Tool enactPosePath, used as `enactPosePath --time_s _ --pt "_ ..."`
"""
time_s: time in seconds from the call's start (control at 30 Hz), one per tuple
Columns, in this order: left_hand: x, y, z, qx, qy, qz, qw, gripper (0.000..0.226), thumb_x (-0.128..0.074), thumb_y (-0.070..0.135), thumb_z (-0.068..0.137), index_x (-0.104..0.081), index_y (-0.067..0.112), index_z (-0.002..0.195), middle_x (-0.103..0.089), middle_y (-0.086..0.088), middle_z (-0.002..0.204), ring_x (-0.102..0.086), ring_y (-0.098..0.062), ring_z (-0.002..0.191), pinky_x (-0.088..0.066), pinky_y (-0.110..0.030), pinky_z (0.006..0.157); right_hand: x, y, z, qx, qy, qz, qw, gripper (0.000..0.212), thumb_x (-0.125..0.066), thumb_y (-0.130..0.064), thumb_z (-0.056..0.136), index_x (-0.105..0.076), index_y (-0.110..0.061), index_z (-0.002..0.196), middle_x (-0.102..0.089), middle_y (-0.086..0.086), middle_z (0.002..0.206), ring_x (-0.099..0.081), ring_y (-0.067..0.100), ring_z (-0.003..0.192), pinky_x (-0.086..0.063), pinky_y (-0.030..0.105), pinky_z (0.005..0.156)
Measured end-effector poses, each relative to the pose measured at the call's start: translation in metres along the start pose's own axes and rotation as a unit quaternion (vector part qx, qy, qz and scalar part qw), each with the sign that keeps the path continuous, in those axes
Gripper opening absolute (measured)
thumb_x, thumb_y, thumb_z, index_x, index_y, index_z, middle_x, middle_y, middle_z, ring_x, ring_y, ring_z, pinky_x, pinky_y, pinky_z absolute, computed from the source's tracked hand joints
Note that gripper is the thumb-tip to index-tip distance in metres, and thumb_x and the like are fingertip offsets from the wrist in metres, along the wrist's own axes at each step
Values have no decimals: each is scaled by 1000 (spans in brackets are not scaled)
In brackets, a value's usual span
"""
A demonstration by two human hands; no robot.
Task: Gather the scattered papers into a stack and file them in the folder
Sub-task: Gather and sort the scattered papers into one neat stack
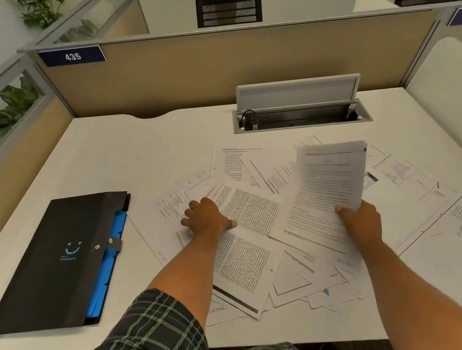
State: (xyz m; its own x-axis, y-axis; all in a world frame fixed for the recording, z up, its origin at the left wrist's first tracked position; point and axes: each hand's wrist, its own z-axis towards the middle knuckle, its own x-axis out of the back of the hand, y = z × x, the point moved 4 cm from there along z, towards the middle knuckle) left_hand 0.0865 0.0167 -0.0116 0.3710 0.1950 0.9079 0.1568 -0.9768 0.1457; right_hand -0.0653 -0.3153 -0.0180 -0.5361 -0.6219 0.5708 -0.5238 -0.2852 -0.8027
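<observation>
Overhead: partition tags (72,56) read "435", "436".

The folder (60,258) was black with blue dividers (108,264); the papers (246,253) white with black print; the worktop (126,155) off-white; the sleeves (162,333) dark plaid.

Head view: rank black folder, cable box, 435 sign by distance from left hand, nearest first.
From the left hand:
1. Black folder, on the desk to its left.
2. Cable box, lid open, at the desk's back.
3. 435 sign, on the partition's far-left corner.
</observation>
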Motion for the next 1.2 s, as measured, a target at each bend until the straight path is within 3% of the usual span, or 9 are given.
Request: enactPosePath --time_s 0.2,0.37,0.47,0.53,0.63,0.77,0.87,1.03,1.2 --pt "4 -6 9 4 6 32 999 106 -86 68 62 -43 11 139 -46 -16 145 -45 -36 136 -37 -54 110 -4 4 -5 -20 -17 -103 994 29 -58 -22 100 -62 -10 126 -70 15 114 -65 35 97 -55 45 85" --pt "4 -13 14 4 -4 -70 998 93 -93 54 63 -46 9 130 -62 -12 132 -58 -35 125 -42 -50 103 -10 -13 -6 -24 -29 -185 982 22 -54 -19 97 -61 -13 117 -69 10 103 -66 33 91 -58 46 82" --pt "4 -12 14 -40 -9 -113 993 73 -92 40 71 -53 9 125 -66 -10 126 -63 -32 118 -50 -48 100 -13 -17 -6 -14 -24 -205 978 20 -53 -18 97 -61 -15 115 -68 7 99 -65 31 88 -57 42 79" --pt "8 -9 16 -90 -4 -154 984 50 -88 29 79 -59 8 115 -69 -10 119 -66 -27 103 -56 -39 81 -14 -18 -5 -11 -14 -205 979 16 -51 -19 98 -62 -16 110 -66 5 93 -63 30 84 -53 38 74" --pt "22 -5 21 -149 24 -211 966 25 -80 22 87 -65 7 99 -71 -8 103 -63 -22 86 -44 -26 62 -13 -18 -4 -21 7 -190 982 14 -49 -21 100 -62 -17 104 -60 -1 81 -60 27 78 -47 35 69" --pt "46 -10 31 -128 54 -365 920 6 -71 17 93 -74 14 89 -69 0 83 -64 -22 82 -46 -25 62 -10 -13 -2 -44 25 -183 982 16 -49 -20 101 -62 -15 108 -64 4 91 -62 30 81 -51 38 74" --pt "52 -17 40 -90 4 -487 869 16 -70 16 94 -75 21 80 -74 -3 83 -67 -22 82 -56 -31 73 -7 -11 -2 -51 31 -190 980 17 -49 -21 101 -62 -14 110 -68 9 97 -64 32 84 -55 42 77" --pt "55 -25 48 -40 -75 -618 782 11 -72 17 96 -77 11 102 -79 -12 93 -74 -28 82 -62 -44 82 -3 -9 -2 -69 23 -206 976 15 -52 -21 100 -62 -14 109 -67 10 98 -62 32 85 -50 39 75" --pt "50 -19 44 -39 -97 -657 747 11 -73 13 93 -76 6 101 -79 -13 91 -76 -26 77 -64 -38 66 -7 -14 0 -37 7 -114 993 9 -53 -19 100 -62 -16 103 -68 9 98 -62 30 82 -51 37 72"
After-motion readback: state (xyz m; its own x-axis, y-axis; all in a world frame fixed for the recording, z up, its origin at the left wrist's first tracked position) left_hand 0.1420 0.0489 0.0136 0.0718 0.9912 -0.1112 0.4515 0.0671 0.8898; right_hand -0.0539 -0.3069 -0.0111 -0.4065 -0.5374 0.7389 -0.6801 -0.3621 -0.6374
